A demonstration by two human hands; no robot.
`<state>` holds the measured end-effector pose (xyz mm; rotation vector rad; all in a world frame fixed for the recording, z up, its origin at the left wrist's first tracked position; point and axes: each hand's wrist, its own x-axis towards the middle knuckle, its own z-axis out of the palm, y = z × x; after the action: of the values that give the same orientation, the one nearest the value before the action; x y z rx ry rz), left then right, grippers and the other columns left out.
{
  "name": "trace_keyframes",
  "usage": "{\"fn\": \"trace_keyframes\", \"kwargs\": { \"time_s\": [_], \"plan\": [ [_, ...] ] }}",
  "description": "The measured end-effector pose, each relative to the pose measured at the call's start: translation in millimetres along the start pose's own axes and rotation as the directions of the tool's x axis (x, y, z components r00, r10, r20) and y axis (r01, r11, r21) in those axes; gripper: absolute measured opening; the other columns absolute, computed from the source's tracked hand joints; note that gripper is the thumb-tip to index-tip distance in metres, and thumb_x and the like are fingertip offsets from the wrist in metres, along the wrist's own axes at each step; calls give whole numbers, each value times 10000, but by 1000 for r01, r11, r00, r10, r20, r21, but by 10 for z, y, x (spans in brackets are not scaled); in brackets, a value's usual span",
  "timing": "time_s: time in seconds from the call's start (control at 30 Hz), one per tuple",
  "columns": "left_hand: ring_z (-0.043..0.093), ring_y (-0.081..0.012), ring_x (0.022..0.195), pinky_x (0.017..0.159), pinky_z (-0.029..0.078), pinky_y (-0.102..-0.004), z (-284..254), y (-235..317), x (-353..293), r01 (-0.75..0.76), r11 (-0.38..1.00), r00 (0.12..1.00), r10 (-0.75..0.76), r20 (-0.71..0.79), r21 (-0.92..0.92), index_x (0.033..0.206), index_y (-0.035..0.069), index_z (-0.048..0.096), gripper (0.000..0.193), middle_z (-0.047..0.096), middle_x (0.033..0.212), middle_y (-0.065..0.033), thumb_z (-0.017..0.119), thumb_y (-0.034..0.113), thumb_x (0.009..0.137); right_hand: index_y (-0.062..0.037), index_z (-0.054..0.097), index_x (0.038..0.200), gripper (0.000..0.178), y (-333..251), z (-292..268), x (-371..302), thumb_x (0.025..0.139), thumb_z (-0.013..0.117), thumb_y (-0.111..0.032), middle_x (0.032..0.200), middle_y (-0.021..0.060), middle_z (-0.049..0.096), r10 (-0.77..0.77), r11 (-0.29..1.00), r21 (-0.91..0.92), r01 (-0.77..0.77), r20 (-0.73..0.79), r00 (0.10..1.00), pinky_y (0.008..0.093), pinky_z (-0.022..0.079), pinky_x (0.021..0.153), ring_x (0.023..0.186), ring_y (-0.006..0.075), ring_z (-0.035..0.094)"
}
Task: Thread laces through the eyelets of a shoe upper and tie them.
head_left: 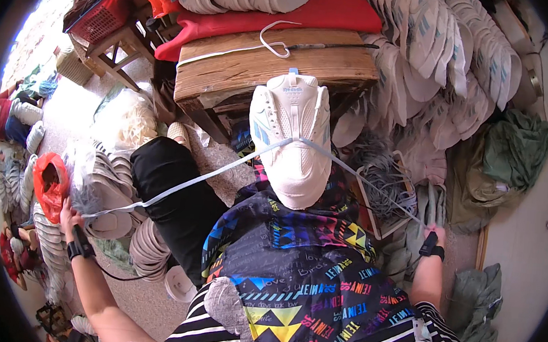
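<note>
A white shoe upper (300, 173) with light blue side stripes lies in front of me, toe toward my body, between the wooden bench and my lap. A pale blue-white shoelace (204, 175) crosses the lower end of its lacing opening and runs out to both sides in long, taut lengths. Far out to the left, my left hand (69, 219) is closed on one end of the lace, near an orange-red plastic bag (50, 184). On the right, my right hand (436, 234) grips the other end. Both wrists wear black straps.
Ahead stands a wooden bench (242, 73) with a loose white lace (222, 54) and a thin dark tool (333, 45) on it. A tray of grey laces (383, 194) sits at right. Stacked shoe uppers (421, 67) rise behind it. A black-clad leg (170, 195) extends left.
</note>
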<state>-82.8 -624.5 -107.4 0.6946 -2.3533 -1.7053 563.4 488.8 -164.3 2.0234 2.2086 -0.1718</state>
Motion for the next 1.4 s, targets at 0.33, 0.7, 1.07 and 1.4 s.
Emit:
{"fn": "trace_keyframes", "kwargs": {
  "time_s": [0.33, 0.7, 1.07, 1.4],
  "plan": [
    [491, -24, 662, 577, 385, -160, 3347, 2635, -2894, -16, 989, 703, 115, 702, -147, 1209, 6, 618, 292, 679, 954, -26, 608, 148, 955, -74, 617, 1053, 176, -1526, 332, -426, 906, 597, -169, 1023, 61, 683, -177, 245, 823, -513, 558, 811, 249, 292, 415, 496, 69, 388],
    [529, -59, 631, 558, 443, -196, 4428, 2163, -3772, -16, 994, 465, 103, 879, -109, 1024, 20, 567, 110, 611, 813, -14, 536, 123, 999, -40, 556, 1114, 169, -4493, -1241, -2737, 995, 540, -159, 944, 52, 644, -900, 176, 968, -179, 231, 368, 236, 498, 731, 810, 109, 614],
    [486, -17, 596, 522, 392, -192, 4369, 2232, -3901, -118, 993, 486, 56, 872, 2, 877, 22, 612, 207, 555, 689, 46, 625, 208, 965, -20, 624, 945, 143, -4653, -1353, -2790, 950, 630, -162, 790, -46, 594, -946, 255, 896, 363, 153, 286, 201, 432, 645, 719, 19, 511],
    [405, -18, 530, 469, 290, -180, 4400, 2279, -3833, 276, 960, 351, -150, 924, 51, 863, 70, 626, 187, 509, 644, 60, 586, 220, 967, -49, 643, 816, 178, -4748, -1473, -2778, 937, 636, -179, 783, -41, 605, -872, 450, 893, 22, 434, 226, 210, 417, 601, 684, 41, 514]
  ]
}}
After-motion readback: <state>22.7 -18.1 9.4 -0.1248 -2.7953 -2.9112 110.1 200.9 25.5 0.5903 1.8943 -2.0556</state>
